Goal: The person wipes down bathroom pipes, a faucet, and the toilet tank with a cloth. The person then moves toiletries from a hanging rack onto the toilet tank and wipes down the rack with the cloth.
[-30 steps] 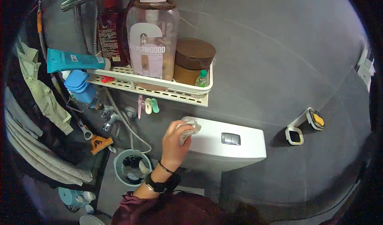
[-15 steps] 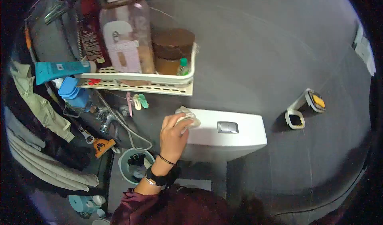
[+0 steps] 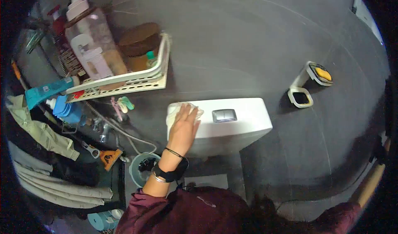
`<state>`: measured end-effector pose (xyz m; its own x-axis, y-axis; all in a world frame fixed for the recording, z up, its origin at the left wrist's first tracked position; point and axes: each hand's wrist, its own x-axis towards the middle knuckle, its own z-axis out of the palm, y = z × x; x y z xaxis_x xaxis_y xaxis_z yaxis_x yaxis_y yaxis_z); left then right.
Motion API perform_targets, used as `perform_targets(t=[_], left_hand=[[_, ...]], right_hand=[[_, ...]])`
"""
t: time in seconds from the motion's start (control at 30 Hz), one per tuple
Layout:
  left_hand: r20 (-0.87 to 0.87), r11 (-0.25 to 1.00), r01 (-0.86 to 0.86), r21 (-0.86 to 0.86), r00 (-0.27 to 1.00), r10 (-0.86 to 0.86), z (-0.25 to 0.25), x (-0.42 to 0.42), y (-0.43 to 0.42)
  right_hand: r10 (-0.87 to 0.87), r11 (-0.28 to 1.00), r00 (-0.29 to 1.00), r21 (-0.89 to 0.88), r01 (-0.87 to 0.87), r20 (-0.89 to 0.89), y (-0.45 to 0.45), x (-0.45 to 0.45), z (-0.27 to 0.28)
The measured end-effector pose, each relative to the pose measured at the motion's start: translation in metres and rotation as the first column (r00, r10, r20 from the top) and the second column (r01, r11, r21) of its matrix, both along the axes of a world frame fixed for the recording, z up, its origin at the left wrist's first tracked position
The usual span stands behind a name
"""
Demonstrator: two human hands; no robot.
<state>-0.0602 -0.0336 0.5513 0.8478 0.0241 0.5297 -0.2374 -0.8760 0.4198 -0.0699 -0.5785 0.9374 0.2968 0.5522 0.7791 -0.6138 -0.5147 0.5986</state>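
Apparently wiping, the left hand [image 3: 183,130], fingers slightly parted, presses a crumpled white cloth [image 3: 173,115] onto the glossy white boxy cistern [image 3: 246,127]; the next stroke needs even pressure. Right hand unseen.

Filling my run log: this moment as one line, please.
left hand: atop pale cloth | cloth: on cistern top, left of flush button | right forearm: right edge

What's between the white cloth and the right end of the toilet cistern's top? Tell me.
Only the silver flush button, partway along the top of the toilet cistern, right of the white cloth under the left hand. Nothing else visible stands in the way.
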Motion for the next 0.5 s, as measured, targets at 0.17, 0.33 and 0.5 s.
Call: perform_targets(t=[0.17, 0.33, 0.5], left_hand=[[-0.016, 1.0, 0.006, 0.026, 1.0, -0.005, -0.001, 0.006, 0.0], [0.027, 0.998, -0.007, 0.062, 1.0, 0.005, 0.001, 0.013, -0.003], [0.05, 0.988, 0.085, -0.129, 0.996, -0.079, 0.008, -0.002, -0.005]], right_hand=[[0.697, 0.713, 0.716, 0.071, -0.697, 0.032, 0.063, 0.002, -0.083], [0.946, 0.322, 0.263, 0.484, -0.814, -0.189, 0.194, 0.007, -0.186], [0.948, 0.145, -0.211, 0.914, -0.379, -0.238, 0.312, 0.047, -0.318]])
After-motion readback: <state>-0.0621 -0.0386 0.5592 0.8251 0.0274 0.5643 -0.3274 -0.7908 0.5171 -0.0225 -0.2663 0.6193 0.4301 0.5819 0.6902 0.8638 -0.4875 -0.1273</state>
